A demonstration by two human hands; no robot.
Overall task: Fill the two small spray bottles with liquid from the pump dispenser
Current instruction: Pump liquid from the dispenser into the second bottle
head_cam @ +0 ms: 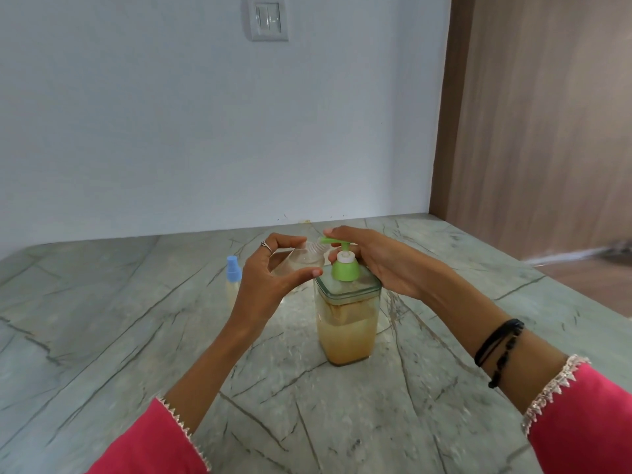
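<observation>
- The pump dispenser (pixel 347 313) stands upright on the surface (pixel 102 319) right in front of you: a clear square jar, roughly half full of cloudy yellowish liquid, with a green collar and a green pump head (pixel 333 241) on top. No label or writing can be read on it.
- You hold the open spray bottle (pixel 301 260) on its side, its threaded neck brought right up to the pump spout; the bottle is clear and looks nearly empty, and it carries no readable print.
- Your left hand (pixel 273 271) is raised above the surface with the wrist bent up; its grip pinches the bottle, thumb under the body and fingers curled over the top. A ring sits on one finger.
- Your right hand (pixel 383 261) reaches in from the right and lies over the pump, fingers stretched fairly straight with the fingertips resting on the pump head and the thumb beside the white stem.
- The second spray bottle (pixel 233 278) stands upright on the surface just left of your left hand, partly hidden by it, with a blue cap on and pale liquid inside.
- Black bands (pixel 499 350) circle your right wrist, and both arms wear pink sleeves (pixel 588 429) with trimmed cuffs.
- Behind, a light switch (pixel 269 18) sits on the pale wall, and a wooden panel (pixel 540 114) stands to the right.
</observation>
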